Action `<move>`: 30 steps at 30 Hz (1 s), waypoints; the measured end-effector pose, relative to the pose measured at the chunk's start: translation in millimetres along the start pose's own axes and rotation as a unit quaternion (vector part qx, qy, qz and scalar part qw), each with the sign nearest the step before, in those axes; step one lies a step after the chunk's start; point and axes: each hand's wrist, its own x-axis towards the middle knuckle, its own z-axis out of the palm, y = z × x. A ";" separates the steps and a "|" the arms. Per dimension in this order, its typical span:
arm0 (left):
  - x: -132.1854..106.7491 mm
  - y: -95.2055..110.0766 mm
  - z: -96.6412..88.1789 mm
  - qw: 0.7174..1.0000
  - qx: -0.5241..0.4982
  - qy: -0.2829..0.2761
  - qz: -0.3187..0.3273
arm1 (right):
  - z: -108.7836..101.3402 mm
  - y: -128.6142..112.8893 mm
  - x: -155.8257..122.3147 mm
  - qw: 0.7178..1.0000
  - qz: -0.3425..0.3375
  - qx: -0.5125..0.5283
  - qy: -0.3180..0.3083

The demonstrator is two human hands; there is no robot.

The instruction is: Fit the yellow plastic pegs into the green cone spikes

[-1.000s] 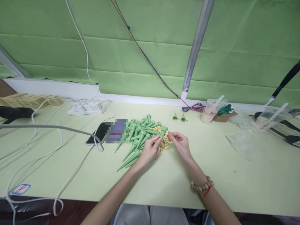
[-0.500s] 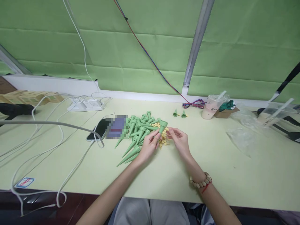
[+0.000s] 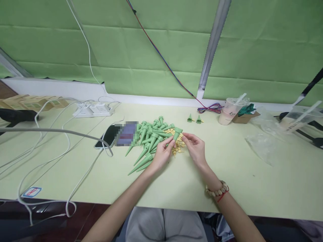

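Observation:
My left hand (image 3: 161,155) pinches a green plastic cone spike (image 3: 176,134) and holds it upright over the table. My right hand (image 3: 195,148) is curled close beside the spike's top, its fingertips pinched together; whatever small part they hold is too small to name. A heap of the same green cone spikes (image 3: 148,141) lies to the left of my hands. Small yellow plastic pieces (image 3: 179,146) are scattered under and between my hands. Two short green caps (image 3: 194,118) stand apart farther back.
A phone (image 3: 108,136) lies left of the heap, with a grey cable (image 3: 50,131) curving over it. A white power strip (image 3: 93,109) and white cords sit at back left. A drink cup (image 3: 229,111), cardboard box and clear plastic bags (image 3: 262,148) occupy the right.
The view has shifted slightly; both hands stay together at the spike, with my right fingers moving a little closer to its top.

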 end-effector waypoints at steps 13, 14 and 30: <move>3.6 1.4 -5.9 0.999 -0.042 -0.002 -0.017 | -0.1 -3.8 -0.8 0.998 0.010 -0.030 -0.054; 4.0 1.2 -6.0 0.999 -0.043 0.002 -0.017 | -0.1 -3.5 -0.3 0.998 0.020 -0.024 -0.056; 7.0 1.9 -6.4 1.000 -0.019 0.023 -0.003 | -0.9 -11.1 3.1 0.991 0.095 0.080 -0.040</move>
